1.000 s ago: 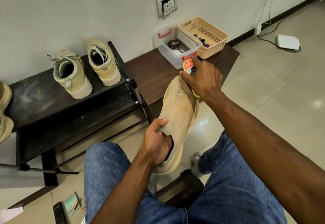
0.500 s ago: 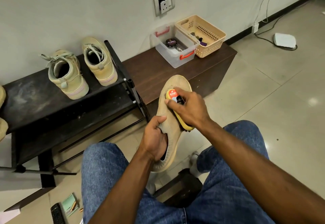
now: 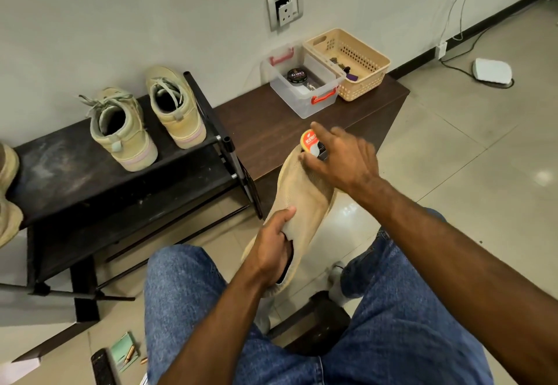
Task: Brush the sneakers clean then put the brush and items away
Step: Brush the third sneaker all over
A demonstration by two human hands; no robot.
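Closest to the camera, down between the knees, the left hand has its fingers tucked inside the collar of a tan slip-on sneaker with the thumb clamped on the outside, so the shoe hangs toe-up over the floor. Up at the toe, the right hand grips the brush, thumb on the near edge and fingers hooked over the back, index finger lifted a bit; the bristles look to be on the knit right at the tip. Risks as I see them: that's a loose-looking hold on the brush, and a hard stroke off the end of the toe could send it flying onto the tiles or the bench. Also the shoe is only held at the heel end, so pushing hard at the far end will probably just bend or twist the soft upper instead of scrubbing it. Left of the bench, the other pair sits on the black rack, not being touched. Further back against the wall, the clear box with a polish tin in it sits touching the beige basket, which I'd guess is where the brush goes afterwards.
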